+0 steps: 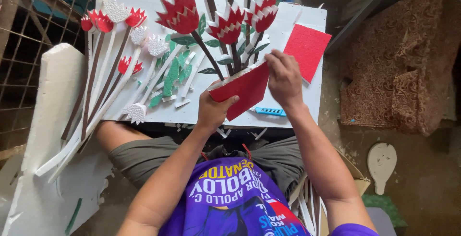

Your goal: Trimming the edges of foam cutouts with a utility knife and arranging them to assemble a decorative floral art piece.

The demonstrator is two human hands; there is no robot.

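Head view, looking down over lap and board.

Left hand [211,111]: closed around lower left edge of red sheet [242,89], thumb lying across its red face, fingers hidden behind.

Right hand [284,78]: fingers curled and pinched on upper right corner of same sheet; grip on any small tool there not clear, possibly none.

Red sheet: held tilted just above near edge of white board [144,0], white foam edge showing along its top, in front of flower stems.

On board, right: second red piece [307,48], flat, lying partly over right edge, near right hand but apart from it.

On board, near edge: blue cutter [270,111], lying flat just below right hand, not touched.

Centre of board: 3 large red flowers [225,22] with dark stems and green leaves, just behind held sheet.

Left of board: bundle of smaller flowers [115,17], red and white heads, long stems hanging off near edge toward white foam panel [53,101].

Green leaf cut-outs [170,75] scattered between both groups.

Floor, right: white foam cut-out [382,161], well apart from hands.
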